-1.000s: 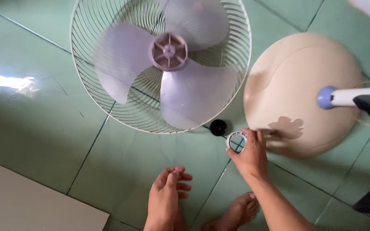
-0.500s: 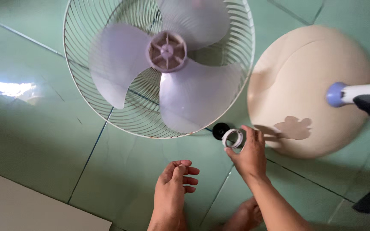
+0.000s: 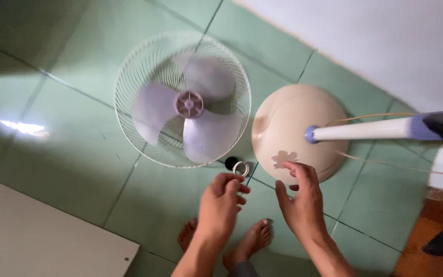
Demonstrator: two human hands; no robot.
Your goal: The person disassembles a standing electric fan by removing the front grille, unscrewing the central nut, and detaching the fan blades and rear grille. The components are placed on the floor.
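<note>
A: What are the hands doing?

B: Both hang above the green tiled floor [image 3: 78, 169], empty. The left hand [image 3: 222, 205] has its fingers [image 3: 237, 187] loosely curled, gripping nothing. The right hand [image 3: 299, 200] is spread, fingers released, its tips over the near edge of the cream round fan base [image 3: 288, 123].

A: And the small ring?

B: The white ring [image 3: 241, 168] lies on the floor, just beyond the left hand's fingertips, apart from both hands. It touches, or sits just beside, a small black cap [image 3: 230, 163]; I cannot tell which.

A: What surrounds them?

B: Past the two small parts lies the wire fan guard [image 3: 129, 102], flat on the floor, with the pale three-blade propeller [image 3: 189, 105] resting in it. The base is just right of the guard, and a white pole [image 3: 365, 129] with a blue collar runs from its centre toward the right edge.

A: Anything nearer?

B: Two bare feet [image 3: 247, 243] stand below the hands, and a white board [image 3: 37, 231] covers the lower left corner. A white wall [image 3: 385, 41] fills the upper right.
</note>
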